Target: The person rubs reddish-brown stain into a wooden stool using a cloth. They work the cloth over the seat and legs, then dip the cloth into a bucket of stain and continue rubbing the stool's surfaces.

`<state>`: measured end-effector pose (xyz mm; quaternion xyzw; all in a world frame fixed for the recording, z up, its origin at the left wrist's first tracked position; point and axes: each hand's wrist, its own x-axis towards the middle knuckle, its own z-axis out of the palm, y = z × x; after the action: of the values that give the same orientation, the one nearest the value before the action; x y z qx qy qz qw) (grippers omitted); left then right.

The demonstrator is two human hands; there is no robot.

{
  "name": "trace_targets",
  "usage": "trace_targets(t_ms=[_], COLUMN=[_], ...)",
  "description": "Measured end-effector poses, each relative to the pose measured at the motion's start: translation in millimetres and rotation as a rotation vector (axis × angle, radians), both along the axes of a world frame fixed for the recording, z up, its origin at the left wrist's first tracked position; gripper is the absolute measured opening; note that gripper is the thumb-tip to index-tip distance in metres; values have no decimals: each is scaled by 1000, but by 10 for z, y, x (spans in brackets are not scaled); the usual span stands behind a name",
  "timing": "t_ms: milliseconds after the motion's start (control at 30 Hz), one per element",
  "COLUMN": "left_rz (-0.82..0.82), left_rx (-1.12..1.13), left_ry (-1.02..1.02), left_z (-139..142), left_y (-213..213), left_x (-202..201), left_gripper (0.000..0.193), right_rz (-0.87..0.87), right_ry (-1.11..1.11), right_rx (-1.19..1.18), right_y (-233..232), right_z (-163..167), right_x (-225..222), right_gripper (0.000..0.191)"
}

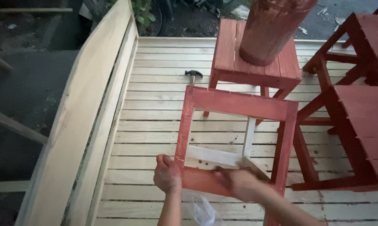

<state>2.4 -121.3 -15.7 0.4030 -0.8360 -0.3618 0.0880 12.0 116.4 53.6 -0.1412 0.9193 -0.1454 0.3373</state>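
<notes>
Head view: red stool frame [239, 104] lying tipped on slatted floor [155, 138].
Left hand [167, 173]: closed, gripping frame's near rail.
Right hand [239, 182]: blurred, grip unclear, moving over rail.
Progress: frame painted; pale inner slats [214, 155] remaining unpainted.
Hammer [193, 74]: lying at 12 o'clock, untouched.

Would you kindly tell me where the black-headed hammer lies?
The black-headed hammer lies on the pale slatted wooden deck, upper centre, just left of the red wooden stool.

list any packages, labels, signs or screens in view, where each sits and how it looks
Clear plastic bag: the only package-like thing, at the bottom edge below the left hand and blurred right hand, under the red wooden frame that both hands touch; crumpled, see-through, whitish.
No labels, signs or screens show.
</notes>
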Motion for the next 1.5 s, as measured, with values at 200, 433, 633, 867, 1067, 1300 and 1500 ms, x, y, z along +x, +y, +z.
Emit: trace_targets(t_ms=[200, 433, 633, 867, 1067, 1300, 1500], left_rz=[-3, -25, -33, -50, 10, -618, -924], left_rx=[100, 52, 47, 23, -12, 196, 1268], left_ry=[-35, -63, -52, 32, 76, 575, 130], left_z=[-18, 51, 170, 277, 471, 560, 653], left_y=[-49, -47, -37, -83, -95, 492, 1396], left_x=[0, 4, -27, -66, -99, -113, 95], left_gripper=[33, 32, 32, 32, 30, 22, 28], right_rz=[72, 162, 18, -1513, -1321, -1379, -1566], right_ry=[-36, 185, -13, -463, -275, -378, -384], right_rx=[-51, -147, -22, -772, -1556, -1604, -1909], right_y=[-1095, -98, 879, 862, 756, 359, -127], right_z=[213, 241, 89, 115, 626, 939, 1044], right_x=[-110, 154, 94, -441, -590, -464, -243], right_gripper=[65, 56, 55, 66, 66, 62, 61])
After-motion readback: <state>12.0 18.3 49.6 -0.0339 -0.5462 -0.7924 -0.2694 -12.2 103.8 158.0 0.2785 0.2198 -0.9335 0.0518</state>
